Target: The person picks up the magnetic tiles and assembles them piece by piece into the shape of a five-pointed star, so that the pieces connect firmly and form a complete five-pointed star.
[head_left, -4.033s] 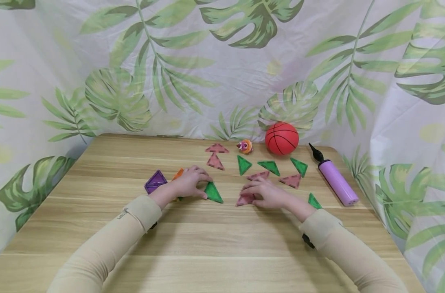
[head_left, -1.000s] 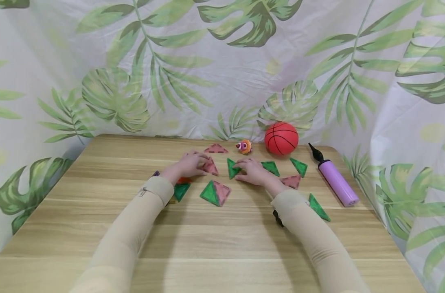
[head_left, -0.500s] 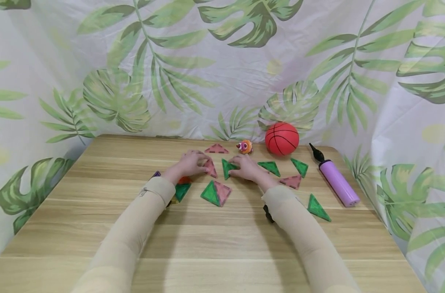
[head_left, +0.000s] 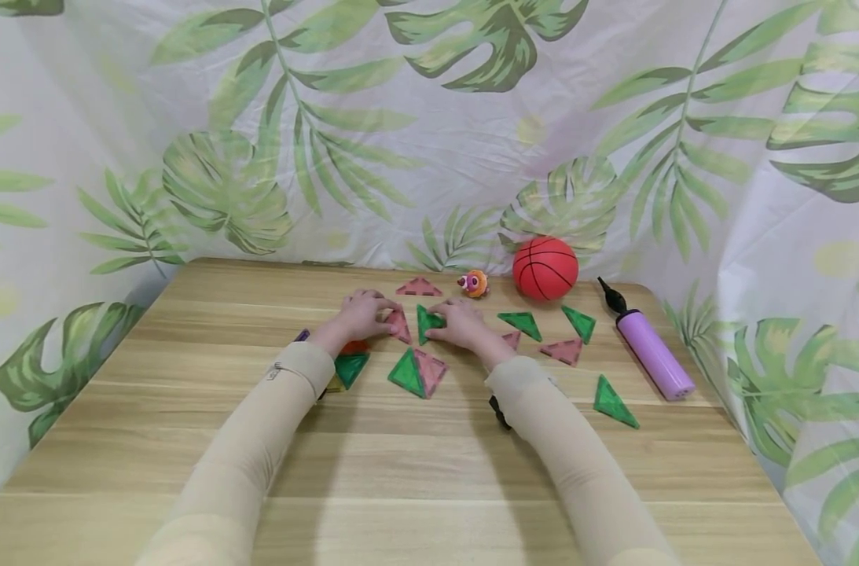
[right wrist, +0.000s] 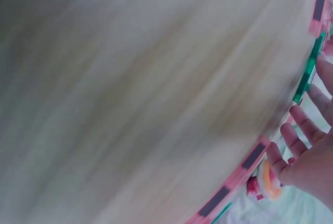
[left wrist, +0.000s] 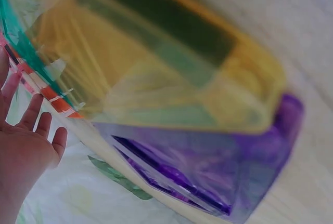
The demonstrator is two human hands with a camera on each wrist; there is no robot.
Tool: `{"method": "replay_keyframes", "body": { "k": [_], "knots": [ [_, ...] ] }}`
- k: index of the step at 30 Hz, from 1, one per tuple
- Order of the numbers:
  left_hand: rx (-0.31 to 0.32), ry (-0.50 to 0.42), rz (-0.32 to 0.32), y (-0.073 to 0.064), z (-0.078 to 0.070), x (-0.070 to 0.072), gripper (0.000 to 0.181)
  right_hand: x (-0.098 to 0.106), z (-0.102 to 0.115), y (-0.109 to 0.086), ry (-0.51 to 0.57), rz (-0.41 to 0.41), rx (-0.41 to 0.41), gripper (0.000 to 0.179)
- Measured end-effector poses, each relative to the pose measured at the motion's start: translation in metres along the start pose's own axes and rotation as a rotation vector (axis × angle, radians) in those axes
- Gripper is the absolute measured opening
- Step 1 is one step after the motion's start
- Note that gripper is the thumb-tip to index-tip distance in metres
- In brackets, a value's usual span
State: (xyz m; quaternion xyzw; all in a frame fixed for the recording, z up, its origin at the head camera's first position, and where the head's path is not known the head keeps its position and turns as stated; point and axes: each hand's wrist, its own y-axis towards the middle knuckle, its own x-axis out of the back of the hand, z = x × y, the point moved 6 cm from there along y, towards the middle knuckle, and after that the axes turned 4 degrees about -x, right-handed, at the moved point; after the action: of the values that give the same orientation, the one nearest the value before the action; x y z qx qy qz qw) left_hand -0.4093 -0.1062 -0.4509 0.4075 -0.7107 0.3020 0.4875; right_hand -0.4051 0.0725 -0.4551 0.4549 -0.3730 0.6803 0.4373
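In the head view my left hand [head_left: 361, 318] holds a pink triangular magnetic tile [head_left: 398, 326] between thumb and fingers on the table. Facing it, my right hand [head_left: 464, 324] pinches a green triangular magnetic tile [head_left: 425, 322]; a narrow gap separates the two tiles. Just in front lies a square made of a green triangle [head_left: 406, 373] and a pink triangle [head_left: 429, 373] placed edge to edge. Under my left wrist, partly hidden, are teal [head_left: 350, 369], orange, yellow and purple tiles. Large in the left wrist view are the yellow tile [left wrist: 156, 63] and purple tile [left wrist: 208, 156].
Another pink triangle [head_left: 419, 287] lies behind the hands. To the right are several loose green [head_left: 615, 402] and pink triangles [head_left: 563, 351]. A small toy figure [head_left: 474, 284], a red ball [head_left: 545, 269] and a purple hand pump [head_left: 651, 352] stand or lie farther back.
A green and a pink triangle have come together into a square. Both hands then moved to tiles farther back; the right has slid its green tile left, towards the pink one.
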Motion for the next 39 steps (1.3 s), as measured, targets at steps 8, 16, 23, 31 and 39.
{"method": "replay_keyframes", "body": {
  "k": [8,16,23,31,39],
  "knots": [
    [0.0,-0.008,0.009,0.002,0.006,-0.002,0.051,-0.004,0.01,0.006,-0.001,-0.002,0.007,0.055],
    [-0.004,-0.001,0.011,-0.002,0.008,0.002,0.051,0.006,0.007,0.001,0.042,-0.044,0.061,0.056],
    [-0.011,-0.001,0.035,-0.005,0.01,0.002,0.053,0.007,0.001,0.005,0.033,-0.062,0.048,0.057],
    [-0.033,-0.029,0.032,-0.006,0.011,-0.001,0.053,0.004,-0.001,0.015,0.038,-0.053,0.02,0.066],
    [-0.037,-0.015,0.01,-0.006,0.017,-0.002,0.053,0.002,-0.002,0.019,0.051,-0.005,0.007,0.062]
  ]
}}
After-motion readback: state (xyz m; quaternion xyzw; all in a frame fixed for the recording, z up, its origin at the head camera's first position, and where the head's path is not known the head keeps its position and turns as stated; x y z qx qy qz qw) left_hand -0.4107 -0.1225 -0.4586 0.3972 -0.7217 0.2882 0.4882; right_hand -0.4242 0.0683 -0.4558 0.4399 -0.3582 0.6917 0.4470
